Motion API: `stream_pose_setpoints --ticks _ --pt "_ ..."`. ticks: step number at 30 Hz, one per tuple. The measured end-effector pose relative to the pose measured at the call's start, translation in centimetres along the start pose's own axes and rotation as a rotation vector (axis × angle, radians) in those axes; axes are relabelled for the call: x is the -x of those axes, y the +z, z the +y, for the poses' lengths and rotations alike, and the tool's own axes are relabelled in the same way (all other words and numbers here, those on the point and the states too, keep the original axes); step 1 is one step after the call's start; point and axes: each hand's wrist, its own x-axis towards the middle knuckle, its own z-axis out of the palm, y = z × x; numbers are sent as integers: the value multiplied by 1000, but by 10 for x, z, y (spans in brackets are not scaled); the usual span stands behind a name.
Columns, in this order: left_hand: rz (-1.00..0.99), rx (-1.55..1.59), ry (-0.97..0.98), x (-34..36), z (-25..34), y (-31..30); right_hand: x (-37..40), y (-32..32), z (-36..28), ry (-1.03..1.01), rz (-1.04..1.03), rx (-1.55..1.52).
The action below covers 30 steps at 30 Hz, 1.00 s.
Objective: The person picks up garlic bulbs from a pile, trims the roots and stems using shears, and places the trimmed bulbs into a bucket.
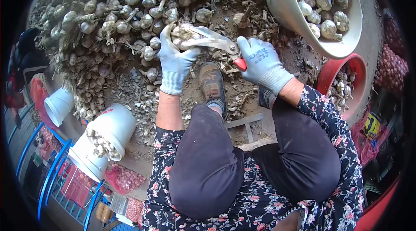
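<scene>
In a pale glove, my left hand (177, 60) is closed around a garlic bulb (184, 32) in front of the large garlic heap (130, 10). My right hand (262, 64), gloved too, grips the red handles of metal shears (219, 43). The blades are parted and reach to the bulb, one above the other, pointing left. Where the bulb's stem sits between them is hard to make out.
A cream tub of bulbs (277, 1) stands at the upper right, above a red tub (363, 75) holding more garlic. White buckets (115, 122) are at the left, near blue metal rails (54, 166). Trimmings litter the ground around a shoe (212, 84).
</scene>
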Motion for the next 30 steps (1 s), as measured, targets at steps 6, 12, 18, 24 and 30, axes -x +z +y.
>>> stream_pose_setpoints --ticks 6,12,18,24,30 --pt "46 -173 29 2 6 3 -2 -3 -9 -10 -39 151" --pt "-117 -212 -17 -5 23 -8 -3 5 8 -79 -122 -14" --pt "-317 183 -207 -1 7 0 13 22 28 55 -94 -218" --pt "-340 -33 -139 3 0 0 23 8 31 -27 -10 -80" --pt "-431 -184 -44 1 18 -4 8 1 26 -115 -88 181"
